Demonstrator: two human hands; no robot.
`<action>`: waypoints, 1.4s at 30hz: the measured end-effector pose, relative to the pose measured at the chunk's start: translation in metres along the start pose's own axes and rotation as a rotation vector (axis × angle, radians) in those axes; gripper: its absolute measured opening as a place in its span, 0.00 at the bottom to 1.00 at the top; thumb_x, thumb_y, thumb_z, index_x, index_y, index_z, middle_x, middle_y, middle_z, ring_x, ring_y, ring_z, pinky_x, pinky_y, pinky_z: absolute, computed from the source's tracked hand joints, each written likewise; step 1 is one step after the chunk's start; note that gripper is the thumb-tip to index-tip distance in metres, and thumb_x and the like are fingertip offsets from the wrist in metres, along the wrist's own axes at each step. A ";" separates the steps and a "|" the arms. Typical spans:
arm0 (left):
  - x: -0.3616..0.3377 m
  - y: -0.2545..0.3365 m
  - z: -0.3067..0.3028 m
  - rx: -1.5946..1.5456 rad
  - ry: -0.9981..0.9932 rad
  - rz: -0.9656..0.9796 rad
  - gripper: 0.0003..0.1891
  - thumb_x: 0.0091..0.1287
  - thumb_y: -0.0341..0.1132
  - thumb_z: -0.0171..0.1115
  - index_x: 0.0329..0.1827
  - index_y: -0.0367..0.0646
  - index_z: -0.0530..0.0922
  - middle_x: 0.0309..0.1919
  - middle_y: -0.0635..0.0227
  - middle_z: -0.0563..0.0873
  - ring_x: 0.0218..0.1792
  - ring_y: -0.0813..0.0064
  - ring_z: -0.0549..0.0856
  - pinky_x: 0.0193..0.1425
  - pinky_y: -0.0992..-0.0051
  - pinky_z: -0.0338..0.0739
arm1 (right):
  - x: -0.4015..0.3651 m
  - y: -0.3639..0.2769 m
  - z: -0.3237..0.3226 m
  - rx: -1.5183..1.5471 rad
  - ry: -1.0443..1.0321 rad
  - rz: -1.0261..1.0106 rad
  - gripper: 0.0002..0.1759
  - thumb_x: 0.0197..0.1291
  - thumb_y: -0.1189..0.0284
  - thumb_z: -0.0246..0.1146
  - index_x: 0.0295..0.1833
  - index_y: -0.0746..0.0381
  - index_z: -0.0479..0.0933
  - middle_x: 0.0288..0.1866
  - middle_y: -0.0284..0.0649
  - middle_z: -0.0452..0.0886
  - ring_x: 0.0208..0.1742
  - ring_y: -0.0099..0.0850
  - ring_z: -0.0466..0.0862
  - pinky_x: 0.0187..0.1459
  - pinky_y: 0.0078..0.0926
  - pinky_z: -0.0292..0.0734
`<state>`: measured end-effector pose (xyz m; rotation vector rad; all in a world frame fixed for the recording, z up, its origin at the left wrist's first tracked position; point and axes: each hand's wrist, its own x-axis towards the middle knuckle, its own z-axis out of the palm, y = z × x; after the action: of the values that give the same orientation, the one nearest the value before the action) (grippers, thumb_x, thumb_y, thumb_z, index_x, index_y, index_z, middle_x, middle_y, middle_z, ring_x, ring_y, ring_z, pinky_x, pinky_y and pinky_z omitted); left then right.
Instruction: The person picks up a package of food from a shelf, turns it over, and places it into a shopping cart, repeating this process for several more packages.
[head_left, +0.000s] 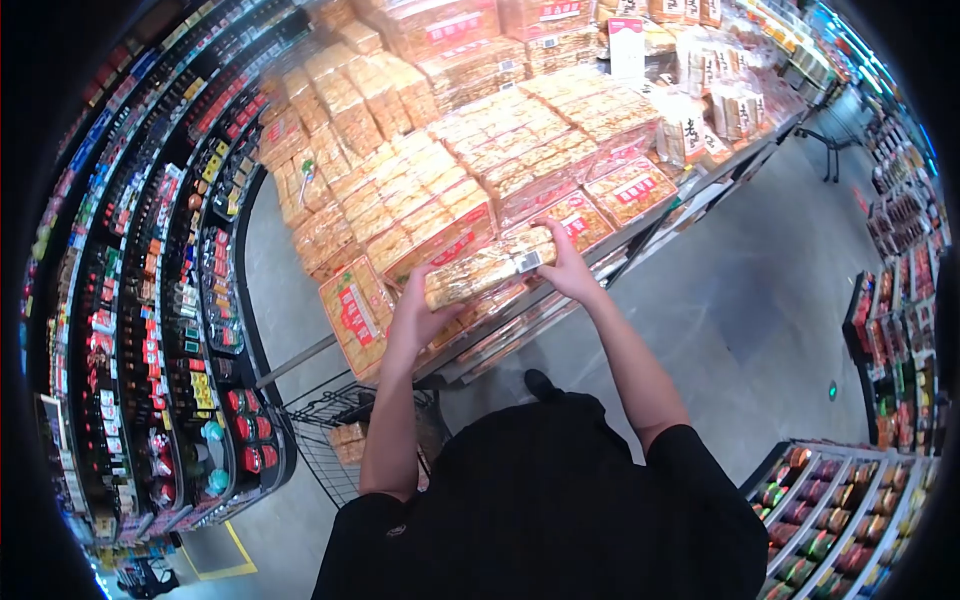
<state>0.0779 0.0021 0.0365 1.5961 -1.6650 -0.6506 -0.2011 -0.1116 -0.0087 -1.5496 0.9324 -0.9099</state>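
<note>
Between my two hands is a long, clear-wrapped pack of golden pastry [480,268] with a white barcode label facing up. My left hand [424,312] grips its left end, and my right hand [564,268] closes round the right end. Held this way, the pack lies roughly level over the front of a display table. Behind it, stacked pastry packs [420,185] of the same golden colour stand in blocks. Boxes with red labels, such as the tilted pastry box [352,305], line the front edge by my hands.
A wire shopping cart [318,440] with some small packs inside stands at my left. Curved shelves [165,300] of bottles and jars run along the far left. A produce-like rack [835,520] is at lower right. Grey floor [720,300] extends right of the table.
</note>
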 end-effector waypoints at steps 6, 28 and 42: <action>0.000 -0.005 0.002 -0.040 0.011 -0.003 0.39 0.51 0.34 0.83 0.65 0.37 0.71 0.58 0.51 0.83 0.62 0.57 0.81 0.66 0.65 0.74 | -0.001 0.004 0.004 0.065 0.007 -0.005 0.46 0.49 0.91 0.60 0.76 0.57 0.59 0.70 0.43 0.67 0.67 0.35 0.74 0.59 0.31 0.82; -0.027 -0.014 0.009 0.195 0.022 -0.018 0.41 0.56 0.50 0.80 0.67 0.37 0.72 0.61 0.51 0.82 0.65 0.51 0.80 0.69 0.61 0.75 | -0.021 -0.004 0.002 -0.349 0.089 -0.252 0.46 0.52 0.83 0.66 0.77 0.61 0.56 0.69 0.55 0.72 0.71 0.46 0.74 0.70 0.36 0.70; -0.081 0.006 0.028 0.509 0.199 0.085 0.38 0.51 0.38 0.78 0.68 0.45 0.73 0.61 0.63 0.78 0.69 0.57 0.75 0.80 0.38 0.49 | -0.037 0.018 0.014 -0.326 -0.131 -0.117 0.70 0.46 0.76 0.81 0.85 0.56 0.37 0.77 0.58 0.66 0.74 0.45 0.73 0.73 0.38 0.68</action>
<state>0.0491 0.0787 0.0118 1.8503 -1.8238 -0.0114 -0.2054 -0.0746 -0.0319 -1.9344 0.9360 -0.7524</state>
